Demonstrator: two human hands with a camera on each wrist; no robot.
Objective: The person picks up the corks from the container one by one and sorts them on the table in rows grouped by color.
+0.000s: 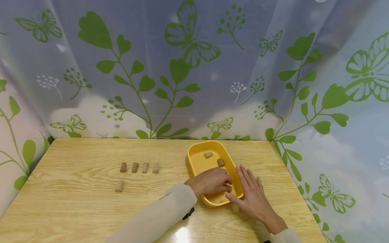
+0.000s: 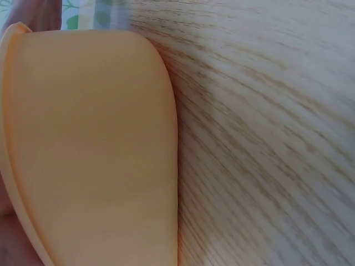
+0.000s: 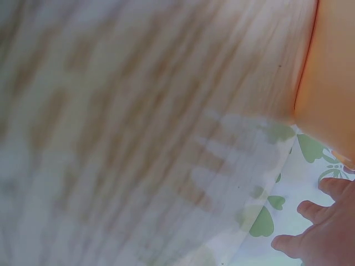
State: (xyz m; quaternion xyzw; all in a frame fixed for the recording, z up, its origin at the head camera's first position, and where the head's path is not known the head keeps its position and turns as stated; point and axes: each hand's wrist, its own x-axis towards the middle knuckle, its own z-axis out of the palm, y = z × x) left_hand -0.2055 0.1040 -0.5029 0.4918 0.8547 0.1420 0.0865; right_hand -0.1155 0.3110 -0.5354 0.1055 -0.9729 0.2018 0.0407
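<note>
A yellow tray (image 1: 203, 145) stands on the wooden table with its long side slanting down to the right. My left hand (image 1: 209, 181) reaches over its left wall, and its curled fingers pinch a brown cork (image 1: 228, 188) low inside. A light cork (image 1: 208, 155) and a dark cork (image 1: 220, 162) lie farther back in it. My right hand (image 1: 253, 195) rests along the tray's right side, fingers extended and thumb at the near corner. The tray's outer wall (image 2: 94, 144) fills much of the left wrist view. Right fingers (image 3: 313, 210) show beside the tray in the right wrist view.
Left of the tray, several corks (image 1: 145, 167) stand in a row on the table (image 1: 76, 209). A single light cork (image 1: 119, 186) is nearer me. A patterned curtain (image 1: 212, 84) hangs behind the table and along its sides.
</note>
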